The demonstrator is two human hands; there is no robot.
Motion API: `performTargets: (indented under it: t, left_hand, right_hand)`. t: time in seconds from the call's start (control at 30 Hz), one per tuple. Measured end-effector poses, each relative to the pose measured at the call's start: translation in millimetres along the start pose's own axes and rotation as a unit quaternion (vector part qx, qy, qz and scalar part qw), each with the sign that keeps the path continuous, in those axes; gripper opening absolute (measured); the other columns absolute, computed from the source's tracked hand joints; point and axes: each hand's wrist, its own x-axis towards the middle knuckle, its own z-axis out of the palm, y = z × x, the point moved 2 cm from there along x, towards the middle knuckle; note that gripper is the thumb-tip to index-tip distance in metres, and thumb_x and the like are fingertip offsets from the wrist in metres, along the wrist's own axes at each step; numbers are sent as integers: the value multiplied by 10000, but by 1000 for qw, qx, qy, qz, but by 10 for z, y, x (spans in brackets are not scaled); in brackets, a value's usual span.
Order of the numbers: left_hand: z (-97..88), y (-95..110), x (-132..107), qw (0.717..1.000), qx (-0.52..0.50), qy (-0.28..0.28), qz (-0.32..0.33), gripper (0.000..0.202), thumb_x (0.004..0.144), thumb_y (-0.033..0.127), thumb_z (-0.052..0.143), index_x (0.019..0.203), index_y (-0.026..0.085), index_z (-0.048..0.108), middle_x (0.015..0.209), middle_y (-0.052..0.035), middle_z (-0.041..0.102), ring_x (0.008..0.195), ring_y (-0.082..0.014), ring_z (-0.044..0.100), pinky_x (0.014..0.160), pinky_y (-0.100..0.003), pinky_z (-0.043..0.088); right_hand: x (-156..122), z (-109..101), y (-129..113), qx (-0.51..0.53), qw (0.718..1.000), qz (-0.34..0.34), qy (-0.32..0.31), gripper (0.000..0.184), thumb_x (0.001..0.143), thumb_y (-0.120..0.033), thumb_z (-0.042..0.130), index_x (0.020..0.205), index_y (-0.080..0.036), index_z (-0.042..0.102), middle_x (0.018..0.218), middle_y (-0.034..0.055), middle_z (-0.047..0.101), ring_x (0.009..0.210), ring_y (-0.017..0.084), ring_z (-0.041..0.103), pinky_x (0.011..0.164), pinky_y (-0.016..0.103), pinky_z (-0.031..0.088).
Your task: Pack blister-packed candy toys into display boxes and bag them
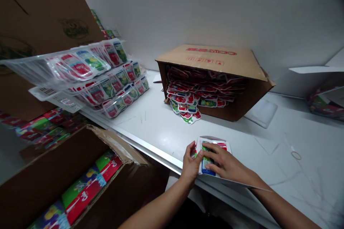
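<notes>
At the table's front edge stands a small white open-topped carton (228, 146) with red, green and blue flat packets (208, 170) inside. My left hand (191, 162) is closed around the carton's left side, its thumb at the near rim. My right hand (224, 161) lies over the packets with its fingers apart, their tips touching the top ones. The right palm hides part of the carton. Beyond my hands, a large brown cardboard box (215, 57) lies on its side, full of similar packets (185, 98), some spilling out onto the table.
Clear plastic trays (64, 102) of packets are stacked at the left. Below them, an open cardboard box (107, 136) holds printed cartons (86, 193). A tape ring (296, 155) and a clear flat plastic piece (262, 112) lie on the white table (158, 132). Another carton (328, 103) stands far right.
</notes>
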Motion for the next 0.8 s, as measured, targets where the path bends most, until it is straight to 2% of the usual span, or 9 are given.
performTargets:
  t: [0.17,0.33,0.47,0.5,0.57,0.63,0.7,0.8]
  left_hand:
    - [35,-1,13,1000,0,11,3,691,611,475,828,1175,153,592,1236,-148,623,1181,-270,569,1017,-360,437]
    - [30,46,-11,999,-16,3,-35,705,578,476,855,1158,148,626,1212,-149,652,1130,-282,603,978,-370,472]
    - [23,68,-79,989,-116,-32,-82,644,704,552,748,1205,164,632,1224,-127,661,1145,-283,604,981,-379,476]
    - [24,70,-94,986,-138,-39,-88,635,742,587,695,1212,165,634,1214,-125,668,1138,-283,609,981,-385,477]
    - [28,66,-112,981,-162,-50,-92,643,782,629,623,1224,162,635,1200,-128,677,1126,-286,617,976,-396,481]
    - [26,49,-119,979,-174,-55,-93,656,763,615,654,1235,160,631,1191,-133,682,1120,-295,622,975,-404,481]
    - [14,19,-125,977,-180,-59,-97,669,731,558,723,1258,160,614,1183,-137,687,1114,-300,628,990,-416,468]
    - [-21,-27,-152,976,-186,-62,-96,679,713,469,779,1293,174,585,1212,-134,677,1153,-297,611,1032,-417,435]
  right_hand:
    - [-21,24,12,29,999,21,40,419,884,-275,549,1301,-297,591,1465,63,458,1324,274,450,1097,478,368]
    - [35,-56,10,51,994,33,94,373,911,-258,484,1260,-272,614,1331,70,596,1220,250,555,1050,467,421]
    - [169,-186,-118,74,987,47,135,283,895,-301,518,1124,-271,681,1135,61,686,1096,245,611,989,429,458]
    - [213,-180,-141,110,983,74,126,260,892,-323,522,1078,-262,693,1038,60,707,1003,235,644,914,403,502]
    - [300,-94,-156,215,962,156,65,241,871,-361,540,994,-230,701,800,37,702,757,200,668,685,331,553]
    - [366,34,-144,291,929,226,-4,217,815,-375,598,901,-204,701,629,-2,646,589,164,628,522,269,519]
    - [412,122,-121,320,910,261,-38,194,761,-367,652,825,-189,693,595,-15,630,552,143,613,502,246,510]
    - [454,120,-110,340,897,277,-48,261,774,-426,639,756,-167,669,673,15,676,562,130,631,520,238,518]
